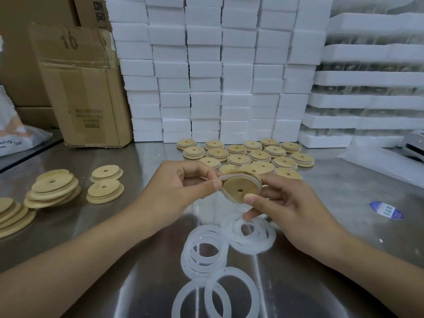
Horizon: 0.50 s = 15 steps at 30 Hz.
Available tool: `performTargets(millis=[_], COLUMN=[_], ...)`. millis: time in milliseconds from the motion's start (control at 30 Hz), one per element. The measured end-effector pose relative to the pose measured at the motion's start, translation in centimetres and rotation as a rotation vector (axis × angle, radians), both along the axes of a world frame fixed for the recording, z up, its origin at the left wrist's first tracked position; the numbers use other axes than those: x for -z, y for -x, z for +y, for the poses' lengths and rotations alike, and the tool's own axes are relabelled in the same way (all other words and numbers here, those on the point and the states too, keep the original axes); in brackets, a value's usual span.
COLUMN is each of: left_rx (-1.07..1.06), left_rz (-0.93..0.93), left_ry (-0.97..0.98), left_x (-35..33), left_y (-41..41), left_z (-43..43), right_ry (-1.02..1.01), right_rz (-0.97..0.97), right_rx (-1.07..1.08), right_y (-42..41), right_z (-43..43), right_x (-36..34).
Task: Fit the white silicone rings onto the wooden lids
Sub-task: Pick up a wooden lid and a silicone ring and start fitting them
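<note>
A round wooden lid [238, 188] with a small centre hole is held tilted above the steel table [344, 191]. My right hand [282, 207] grips its lower right edge. My left hand [181, 182] pinches a white silicone ring [221, 178] stretched partly around the lid's rim. Loose white rings [206, 251] lie overlapped on the table below my hands, with more of these loose rings [249, 235] under my right hand. Bare wooden lids [55, 187] are piled at the left. Several lids with rings on them [259, 154] lie in rows behind my hands.
Stacked white foam blocks [206, 72] form a wall at the back. A cardboard box [80, 88] leans at the back left beside a plastic bag [18, 136]. Foam trays [371, 83] fill the right; a blue sticker [386, 210] lies on the table.
</note>
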<state>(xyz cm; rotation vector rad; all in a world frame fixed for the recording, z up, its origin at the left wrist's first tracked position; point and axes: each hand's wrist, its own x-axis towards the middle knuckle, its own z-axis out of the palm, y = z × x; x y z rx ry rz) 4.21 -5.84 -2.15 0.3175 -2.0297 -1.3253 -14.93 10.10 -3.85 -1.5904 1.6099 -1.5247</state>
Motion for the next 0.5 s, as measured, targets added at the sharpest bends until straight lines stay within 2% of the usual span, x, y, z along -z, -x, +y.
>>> performTargets(millis=[200, 500], left_rx=[0.007, -0.105], left_rz=[-0.137, -0.17], left_ry=[0.047, 0.092], left_x=[0.04, 0.62], left_y=[-0.19, 0.2], left_z=[-0.9, 0.0], right_ry=[-0.001, -0.045], right_rz=[-0.064, -0.096], right_rx=[-0.017, 0.002], right_y=[-0.21, -0.15], right_z=[0.05, -0.02], right_x=[-0.19, -0.15])
